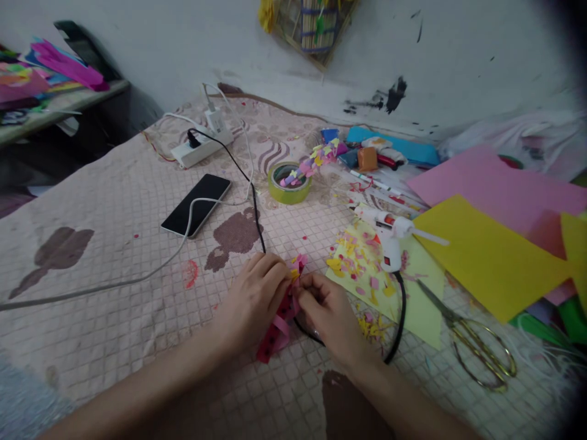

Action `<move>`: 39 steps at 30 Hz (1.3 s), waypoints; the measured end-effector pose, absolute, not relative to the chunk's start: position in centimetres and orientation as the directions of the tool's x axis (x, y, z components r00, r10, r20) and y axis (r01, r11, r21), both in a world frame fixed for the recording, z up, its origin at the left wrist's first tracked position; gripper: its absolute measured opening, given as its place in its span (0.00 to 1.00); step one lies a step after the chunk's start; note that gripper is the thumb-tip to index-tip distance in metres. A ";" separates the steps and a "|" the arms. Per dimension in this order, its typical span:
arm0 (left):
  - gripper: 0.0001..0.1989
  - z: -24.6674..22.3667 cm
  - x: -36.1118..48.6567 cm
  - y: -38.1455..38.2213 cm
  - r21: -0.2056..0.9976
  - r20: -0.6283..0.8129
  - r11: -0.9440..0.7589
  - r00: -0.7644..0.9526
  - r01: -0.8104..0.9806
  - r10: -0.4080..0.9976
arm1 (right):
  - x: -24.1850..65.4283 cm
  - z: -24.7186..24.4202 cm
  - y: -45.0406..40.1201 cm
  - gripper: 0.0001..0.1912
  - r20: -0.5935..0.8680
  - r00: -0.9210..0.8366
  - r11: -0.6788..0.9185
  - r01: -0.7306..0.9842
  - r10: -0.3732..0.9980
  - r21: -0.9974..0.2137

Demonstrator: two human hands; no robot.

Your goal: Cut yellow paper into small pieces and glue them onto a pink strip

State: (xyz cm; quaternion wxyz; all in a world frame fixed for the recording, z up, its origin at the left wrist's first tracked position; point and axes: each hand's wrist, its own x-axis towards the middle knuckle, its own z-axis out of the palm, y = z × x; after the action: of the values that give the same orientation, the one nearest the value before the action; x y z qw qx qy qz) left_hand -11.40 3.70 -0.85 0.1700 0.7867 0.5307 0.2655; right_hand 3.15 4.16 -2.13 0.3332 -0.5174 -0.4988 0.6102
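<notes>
A red and pink paper strip [270, 345] with dark dots, and a pink and yellow piece at its upper end, is between my two hands. My left hand [257, 293] is closed round its left side, the fingers curled over it. From the right, my right hand [328, 308] pinches the strip near its upper part with thumb and forefinger. My fingers hide much of the middle. A black cord runs beneath the hands to a white glue gun [387, 235], which lies on a pale yellow sheet [419, 305] among small paper cut-outs [358, 256].
Gold-handled scissors [477, 351] lie at the right, below yellow paper [490, 260] and pink paper [499, 177]. A roll of tape [291, 192] holds a decorated stick [316, 160]. Farther left are a phone [197, 205], a power strip [199, 150] and a white cable [151, 275].
</notes>
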 end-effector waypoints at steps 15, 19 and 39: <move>0.08 -0.9 -11.3 3.7 0.573 0.192 -0.353 0.297 0.739 0.935 | 3.1 -2.2 4.2 0.05 -0.288 -0.231 -0.272 0.100 0.929 -0.957; 0.07 -0.9 -11.3 3.7 0.585 0.195 -0.348 0.290 0.733 0.937 | 3.1 -2.1 4.2 0.05 -0.293 -0.234 -0.275 0.108 0.927 -0.955; 0.05 -0.8 -11.3 3.8 0.630 0.147 -0.284 0.247 0.723 0.958 | 3.1 -1.9 4.2 0.06 -0.294 -0.246 -0.275 0.110 0.924 -0.955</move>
State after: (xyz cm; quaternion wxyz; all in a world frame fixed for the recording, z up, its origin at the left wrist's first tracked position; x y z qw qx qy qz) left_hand -11.26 3.78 -0.84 0.2244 0.7571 0.5549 0.2618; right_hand 3.14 4.25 -1.93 0.3337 -0.5155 -0.5010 0.6098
